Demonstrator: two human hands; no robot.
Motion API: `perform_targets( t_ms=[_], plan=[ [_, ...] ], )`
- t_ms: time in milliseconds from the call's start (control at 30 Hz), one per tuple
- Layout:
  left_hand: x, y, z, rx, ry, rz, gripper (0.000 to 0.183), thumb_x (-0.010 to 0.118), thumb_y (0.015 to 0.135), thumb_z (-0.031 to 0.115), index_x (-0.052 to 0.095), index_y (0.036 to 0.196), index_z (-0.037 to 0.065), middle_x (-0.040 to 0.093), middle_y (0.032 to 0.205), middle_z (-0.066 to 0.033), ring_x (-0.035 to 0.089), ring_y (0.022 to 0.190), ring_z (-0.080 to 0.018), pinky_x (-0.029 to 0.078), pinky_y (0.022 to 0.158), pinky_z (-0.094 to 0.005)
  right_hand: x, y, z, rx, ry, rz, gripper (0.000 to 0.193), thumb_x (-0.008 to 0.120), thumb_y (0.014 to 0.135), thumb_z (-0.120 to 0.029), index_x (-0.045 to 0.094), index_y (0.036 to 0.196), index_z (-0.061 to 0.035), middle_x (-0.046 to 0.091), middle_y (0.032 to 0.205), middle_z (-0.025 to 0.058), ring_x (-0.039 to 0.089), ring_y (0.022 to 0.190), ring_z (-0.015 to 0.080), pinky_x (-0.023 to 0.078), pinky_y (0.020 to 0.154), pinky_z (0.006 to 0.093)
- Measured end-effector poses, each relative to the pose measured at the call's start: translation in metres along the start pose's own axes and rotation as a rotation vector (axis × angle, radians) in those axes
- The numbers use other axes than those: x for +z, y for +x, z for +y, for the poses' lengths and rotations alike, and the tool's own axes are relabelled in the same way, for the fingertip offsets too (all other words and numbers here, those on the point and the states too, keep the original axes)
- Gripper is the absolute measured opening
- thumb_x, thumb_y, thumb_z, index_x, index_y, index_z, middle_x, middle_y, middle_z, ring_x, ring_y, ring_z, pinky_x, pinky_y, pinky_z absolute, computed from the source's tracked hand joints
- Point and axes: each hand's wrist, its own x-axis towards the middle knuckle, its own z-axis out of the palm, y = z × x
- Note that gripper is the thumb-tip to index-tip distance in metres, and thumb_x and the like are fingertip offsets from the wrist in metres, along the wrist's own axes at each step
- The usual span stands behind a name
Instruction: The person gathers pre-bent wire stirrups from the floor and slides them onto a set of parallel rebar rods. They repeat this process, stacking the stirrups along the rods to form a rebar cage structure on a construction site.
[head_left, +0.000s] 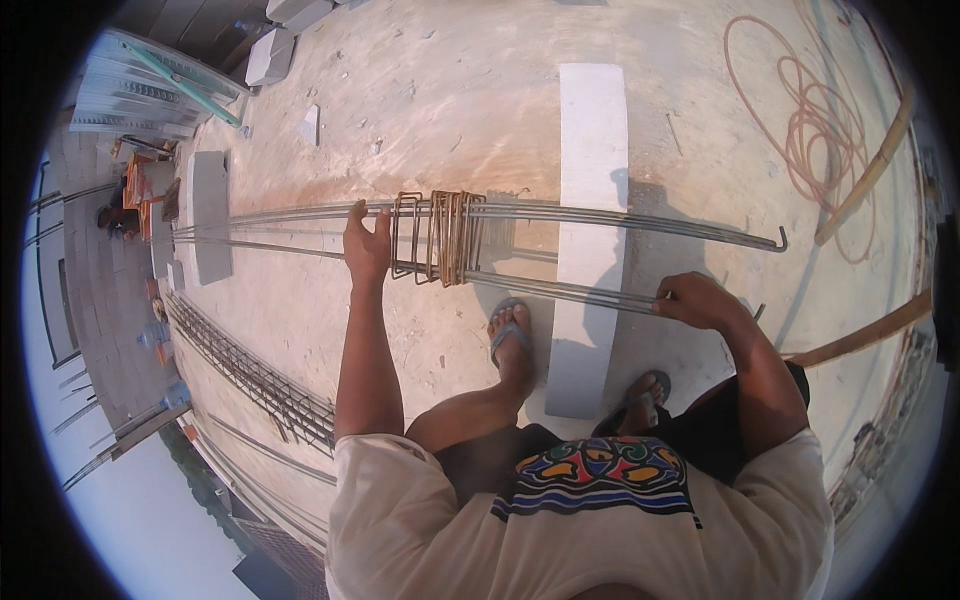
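Long steel rebars (690,228) lie crosswise before me, one showing a hooked right end. A bunch of rectangular wire stirrups (450,238) surrounds the upper and lower bars near their middle. Just left of the stirrups is my left hand (368,245), its thumb and fingers apart against the upper bars, gripping nothing that I can see. Closed on the right ends of the lower rebars (570,290) is my right hand (695,300), which partly hides them. Beneath the bars, a long white block (592,130) lies between my sandalled feet and beyond.
Another pale block (208,215) supports the bars' far left. An assembled rebar cage (250,365) lies at lower left. A coiled hose (815,125) and a wooden pole (870,170) are at right. Corrugated sheets (140,85) stand upper left; a person (120,215) is beyond.
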Motion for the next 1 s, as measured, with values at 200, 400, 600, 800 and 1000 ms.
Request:
perform_targets(
  t_ms=[200, 400, 600, 800, 1000],
  plan=[
    [0.036, -0.061, 0.081, 0.536, 0.216, -0.253, 0.065, 0.053, 0.094, 0.042, 0.034, 0.146, 0.006, 0.03, 0.152, -0.0178, 0.019, 0.143, -0.0433, 0.015, 0.114, -0.0577, -0.005, 0.005, -0.018, 0.008, -0.049, 0.008, 0.037, 0.065, 0.085, -0.038, 0.069, 0.099, -0.0042, 0.068, 0.094, 0.0199, 0.064, 0.092, 0.0371, 0.049, 0.083, 0.0443],
    [0.044, -0.051, 0.051, 0.464, 0.367, -0.344, 0.065, 0.048, 0.087, 0.012, 0.029, 0.15, 0.011, 0.025, 0.157, -0.0069, 0.016, 0.147, -0.0321, 0.012, 0.116, -0.0592, -0.004, 0.002, -0.027, -0.007, -0.04, -0.005, 0.037, 0.065, 0.086, -0.038, 0.068, 0.102, -0.0039, 0.068, 0.094, 0.0208, 0.064, 0.093, 0.0373, 0.048, 0.083, 0.0443],
    [0.03, -0.019, -0.013, 0.262, 0.419, -0.272, 0.076, 0.046, 0.08, 0.004, 0.025, 0.152, 0.016, 0.02, 0.16, -0.0026, 0.015, 0.148, -0.0298, 0.014, 0.116, -0.0594, -0.004, 0.003, -0.034, -0.045, -0.058, 0.005, 0.036, 0.064, 0.086, -0.036, 0.067, 0.102, -0.0041, 0.068, 0.096, 0.0199, 0.063, 0.094, 0.0379, 0.048, 0.084, 0.0443],
    [-0.001, 0.026, -0.091, 0.04, 0.697, -0.236, 0.066, 0.049, 0.094, 0.023, 0.021, 0.154, 0.022, 0.018, 0.161, -0.0031, 0.014, 0.148, -0.0323, 0.016, 0.114, -0.0612, -0.001, 0.008, -0.03, -0.096, -0.043, 0.027, 0.034, 0.066, 0.085, -0.033, 0.066, 0.102, -0.0036, 0.068, 0.094, 0.0185, 0.064, 0.092, 0.0372, 0.048, 0.083, 0.0439],
    [-0.001, 0.027, -0.118, -0.152, 0.184, 0.208, 0.074, 0.05, 0.095, 0.048, 0.02, 0.153, 0.013, 0.02, 0.157, -0.0198, 0.021, 0.144, -0.0389, 0.022, 0.111, -0.0606, -0.01, 0.005, -0.052, -0.017, -0.067, 0.072, 0.035, 0.066, 0.085, -0.034, 0.066, 0.104, -0.0043, 0.067, 0.099, 0.0182, 0.062, 0.096, 0.0365, 0.048, 0.086, 0.044]
  ],
)
